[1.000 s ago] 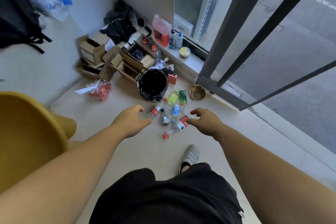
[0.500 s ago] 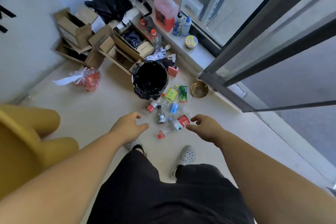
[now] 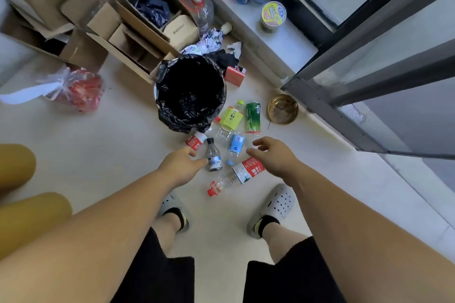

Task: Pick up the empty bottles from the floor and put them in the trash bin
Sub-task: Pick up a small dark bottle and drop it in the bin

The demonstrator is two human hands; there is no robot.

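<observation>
Both arms reach down over a scatter of empty bottles on the pale floor (image 3: 103, 155), just in front of the trash bin (image 3: 190, 92), which stands upright with a black liner and its mouth open to the camera. The left hand (image 3: 181, 166) is loosely open and holds nothing, fingers pointing toward the small dark-capped bottle (image 3: 213, 155); a fingertip sits right at that bottle's side, though real contact is hard to call. That bottle lies with its long axis running away from the person, cap toward the bin. The right hand (image 3: 273, 155) is open too, fingers spread and curled, empty, hovering over the big red-label bottle (image 3: 242, 171). This one lies on a diagonal, its red cap pointing back toward the person's left shoe (image 3: 172, 206), its base hidden under the hand. Between the hands lies the blue-label bottle (image 3: 236, 144), its blue cap pointing toward the person. Farther up, the yellow-label bottle (image 3: 230, 119) lies slanted, green cap away and to the right, just beside the bin. The green can-like bottle (image 3: 253, 117) lies alongside it, long axis away from the person. A short red-label bottle (image 3: 196, 141) is tucked against the bin's near edge. A brass dish (image 3: 283, 109) sits off to the right by the door frame (image 3: 320, 96).
</observation>
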